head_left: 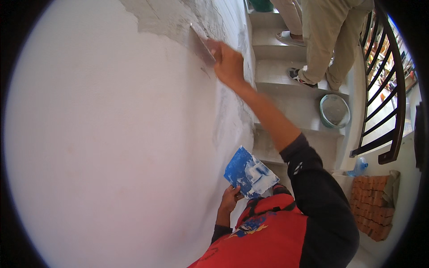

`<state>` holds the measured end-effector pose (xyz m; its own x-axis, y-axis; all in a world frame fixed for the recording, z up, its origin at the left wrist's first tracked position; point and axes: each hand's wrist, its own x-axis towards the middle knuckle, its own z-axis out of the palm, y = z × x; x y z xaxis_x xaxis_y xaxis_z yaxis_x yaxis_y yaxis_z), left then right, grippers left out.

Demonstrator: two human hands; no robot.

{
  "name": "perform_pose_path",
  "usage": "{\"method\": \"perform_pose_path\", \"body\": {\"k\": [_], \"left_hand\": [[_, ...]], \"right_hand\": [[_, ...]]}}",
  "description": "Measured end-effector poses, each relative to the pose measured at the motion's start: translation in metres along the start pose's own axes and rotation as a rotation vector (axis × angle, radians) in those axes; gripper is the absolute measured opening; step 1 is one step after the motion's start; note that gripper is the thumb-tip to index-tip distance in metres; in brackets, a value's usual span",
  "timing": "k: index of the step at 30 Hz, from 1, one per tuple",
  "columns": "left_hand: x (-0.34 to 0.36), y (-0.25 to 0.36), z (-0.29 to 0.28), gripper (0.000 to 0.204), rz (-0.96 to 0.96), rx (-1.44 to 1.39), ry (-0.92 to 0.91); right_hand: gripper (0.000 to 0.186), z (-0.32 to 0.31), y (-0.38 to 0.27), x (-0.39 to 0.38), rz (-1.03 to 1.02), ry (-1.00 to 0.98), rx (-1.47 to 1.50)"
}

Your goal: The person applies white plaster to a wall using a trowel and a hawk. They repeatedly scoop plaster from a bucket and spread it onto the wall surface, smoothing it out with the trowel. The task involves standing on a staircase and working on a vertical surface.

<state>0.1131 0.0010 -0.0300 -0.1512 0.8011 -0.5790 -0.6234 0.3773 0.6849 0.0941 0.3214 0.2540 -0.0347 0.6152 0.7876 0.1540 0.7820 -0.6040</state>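
My right hand [229, 64] is closed on a plastering trowel [202, 47], its flat blade against the wall at the edge between white and grey plaster. Low by my body, my left hand [229, 199] grips the edge of a blue plaster hawk [243, 169]. White plaster [261, 175] is spread over part of the hawk's face. The wall [111, 134] is smooth and white across most of its surface, with a rough grey patch [163, 18] at the top. The handle of the trowel is hidden inside my fist.
Stairs [286, 102] run up on the right, where a person's legs [328, 40] stand on the steps. A bucket [335, 110] sits on one step beside a dark railing [397, 89]. Stacked bricks [371, 205] and a clear blue bottle [359, 167] are at lower right.
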Motion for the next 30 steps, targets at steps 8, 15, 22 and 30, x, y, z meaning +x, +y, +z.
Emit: {"method": "perform_pose_path", "body": {"k": [8,15,22,30], "left_hand": [[0.003,-0.003,-0.007,0.026,0.006,-0.023,-0.02],[0.007,-0.011,-0.004,0.025,0.046,0.018,-0.016],[0.003,-0.007,-0.004,0.026,0.033,0.001,-0.017],[0.005,-0.015,-0.007,0.025,0.025,-0.013,0.003]], "right_hand": [[0.017,-0.018,-0.006,-0.059,-0.151,0.003,0.12],[0.021,0.005,0.01,-0.062,-0.211,-0.027,0.033],[0.022,-0.024,0.017,-0.057,0.191,-0.071,0.043],[0.028,0.013,-0.037,0.054,0.257,-0.299,-0.359]]}}
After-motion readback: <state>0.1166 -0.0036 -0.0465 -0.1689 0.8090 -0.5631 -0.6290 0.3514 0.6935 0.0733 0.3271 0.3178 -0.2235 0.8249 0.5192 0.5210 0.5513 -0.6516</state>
